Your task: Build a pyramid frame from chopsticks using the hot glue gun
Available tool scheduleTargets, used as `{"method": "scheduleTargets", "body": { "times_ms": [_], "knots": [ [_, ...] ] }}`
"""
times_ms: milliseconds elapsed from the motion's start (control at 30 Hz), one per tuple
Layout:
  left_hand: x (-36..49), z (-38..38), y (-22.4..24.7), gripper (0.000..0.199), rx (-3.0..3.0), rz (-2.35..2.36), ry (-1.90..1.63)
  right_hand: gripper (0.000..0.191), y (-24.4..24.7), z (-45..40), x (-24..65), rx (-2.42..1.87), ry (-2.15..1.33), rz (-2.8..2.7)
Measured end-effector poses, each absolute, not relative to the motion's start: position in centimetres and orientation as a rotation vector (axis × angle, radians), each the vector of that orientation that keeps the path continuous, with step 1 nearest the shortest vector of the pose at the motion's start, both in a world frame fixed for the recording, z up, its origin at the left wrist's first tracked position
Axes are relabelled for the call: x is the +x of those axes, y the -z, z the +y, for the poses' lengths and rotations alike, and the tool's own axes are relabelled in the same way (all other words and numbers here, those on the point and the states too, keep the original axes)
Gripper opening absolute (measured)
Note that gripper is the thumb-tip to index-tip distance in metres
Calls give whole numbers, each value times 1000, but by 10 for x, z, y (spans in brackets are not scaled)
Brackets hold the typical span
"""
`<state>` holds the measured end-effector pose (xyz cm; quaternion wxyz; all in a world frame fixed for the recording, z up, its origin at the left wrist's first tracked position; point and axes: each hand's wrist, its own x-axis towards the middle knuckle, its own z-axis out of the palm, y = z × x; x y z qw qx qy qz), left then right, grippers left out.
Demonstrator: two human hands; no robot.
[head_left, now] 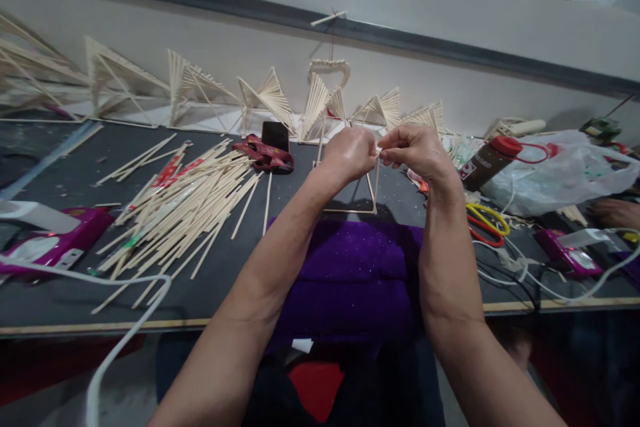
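Both hands come together above a small open frame of thin wooden sticks, which stands on the dark table. My left hand is closed, its thumb and finger pinching at the frame's upper corner. From the right, my right hand pinches at the same spot, fingertips nearly touching the left ones. The exact joint between the fingertips is small and partly hidden. Below the hands lies a purple cloth at the table's front. A loose pile of wooden sticks is left of my left forearm.
Twisted stick models line the back wall. A phone and red lanyard lie left. Purple devices stand left and right. Right are a bottle, plastic bag, scissors and another person's hand.
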<state>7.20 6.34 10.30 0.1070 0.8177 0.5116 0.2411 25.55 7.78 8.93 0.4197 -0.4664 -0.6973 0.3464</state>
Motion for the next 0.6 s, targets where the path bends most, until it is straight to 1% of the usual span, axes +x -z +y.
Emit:
{"method": "scheduleTargets", "body": {
  "times_ms": [100, 300, 400, 500, 600],
  "knots": [
    [72, 63, -103, 17, 2428, 1506, -691, 20, -88, 79, 257, -1192, -812, -1783],
    [74, 64, -100, 14, 2438, 1508, -718, 24, -90, 78, 259, -1198, -765, -1798],
    [76, 65, -98, 14, 2440, 1497, -749, 20, -92, 75, 259, -1237, -744, -1819],
    [77, 63, -98, 18, 2471, 1516, -746, 14, -94, 73, 259, -1279, -709, -1819],
    [76, 59, -101, 27, 2523, 1494, -715, 6, -96, 70, 259, -1303, -712, -1828]
  ]
}}
